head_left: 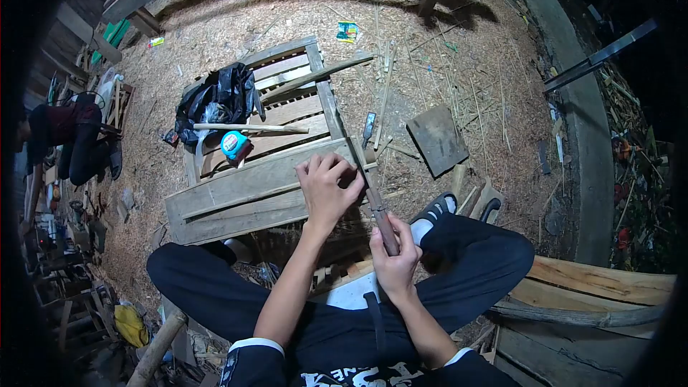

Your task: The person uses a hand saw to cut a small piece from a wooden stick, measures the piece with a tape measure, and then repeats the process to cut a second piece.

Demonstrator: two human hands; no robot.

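My right hand [395,258] is wrapped around the lower end of a long brown wooden handle [378,211], which has a dark band partway up. This tool points up and away from me, along the right end of a grey wooden plank [236,195]. What its far end looks like is hard to make out. My left hand [326,190] rests over the plank's right end, fingers bent and apart, its thumb close to the tool. A small pale wood piece [369,158] lies beside the tool's upper part. The plank lies across the near side of a slatted wooden frame [326,104].
On the frame are a black plastic bag [221,97], a turquoise tape measure [233,145] and loose sticks [272,129]. A chisel-like tool [369,127], a square board [437,140] and a handsaw [487,202] lie on the shavings. Another person [79,132] crouches at left.
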